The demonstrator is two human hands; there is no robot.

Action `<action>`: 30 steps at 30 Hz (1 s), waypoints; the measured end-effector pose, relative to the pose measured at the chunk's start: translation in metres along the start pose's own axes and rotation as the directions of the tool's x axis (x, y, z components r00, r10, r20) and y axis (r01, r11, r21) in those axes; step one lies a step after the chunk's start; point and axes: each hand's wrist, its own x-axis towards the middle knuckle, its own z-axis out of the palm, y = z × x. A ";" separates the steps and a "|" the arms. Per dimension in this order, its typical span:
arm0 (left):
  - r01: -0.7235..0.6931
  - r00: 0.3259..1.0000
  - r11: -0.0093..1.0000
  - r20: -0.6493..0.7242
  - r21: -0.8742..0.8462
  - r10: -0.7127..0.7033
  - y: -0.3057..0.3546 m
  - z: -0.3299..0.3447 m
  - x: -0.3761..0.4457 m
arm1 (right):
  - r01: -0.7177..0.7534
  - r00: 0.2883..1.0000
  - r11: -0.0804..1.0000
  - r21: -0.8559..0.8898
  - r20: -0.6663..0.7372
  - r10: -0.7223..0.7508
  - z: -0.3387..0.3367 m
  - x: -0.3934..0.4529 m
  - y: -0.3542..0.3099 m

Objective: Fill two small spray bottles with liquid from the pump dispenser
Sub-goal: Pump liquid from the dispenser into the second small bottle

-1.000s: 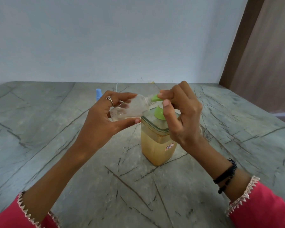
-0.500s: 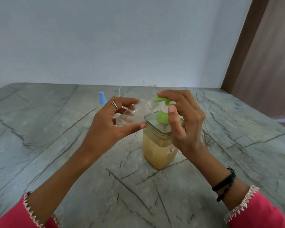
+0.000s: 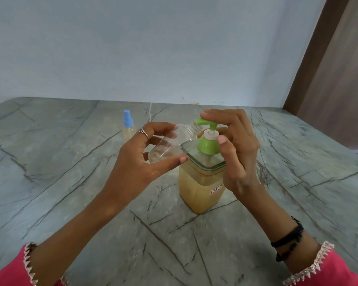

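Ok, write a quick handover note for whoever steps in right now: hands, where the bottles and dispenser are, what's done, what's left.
Left hand holds the uncapped clear spray bottle tilted, its neck at the green pump nozzle.
Right hand has its fingers on the pump head; the pump dispenser of yellowish liquid stands on the marble counter.
Blue-capped spray bottle stands behind, capped, holding pale yellow liquid: looks done.
Left: pump to fill the clear bottle, which looks nearly empty, then cap it. Its cap is not in view.

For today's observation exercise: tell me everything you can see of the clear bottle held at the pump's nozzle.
The clear bottle is small, see-through plastic with a threaded neck and no cap. It looks nearly empty. It lies tilted, mouth up against the green nozzle. The left hand holds it in the air, thumb beneath and fingers above.
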 end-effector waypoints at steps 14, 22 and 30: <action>-0.037 0.999 0.999 0.011 0.030 0.037 0.000 -0.002 0.000 | -0.027 0.996 0.996 -0.089 -0.092 0.019 0.007 0.005 -0.009; -0.044 0.999 0.999 -0.008 0.016 0.044 0.001 0.000 -0.001 | -0.015 0.999 1.000 0.004 -0.029 0.015 0.003 0.001 -0.005; -0.025 1.000 1.000 -0.017 -0.013 0.024 0.002 0.002 -0.002 | -0.501 0.841 0.803 0.323 0.400 0.364 -0.022 0.011 -0.006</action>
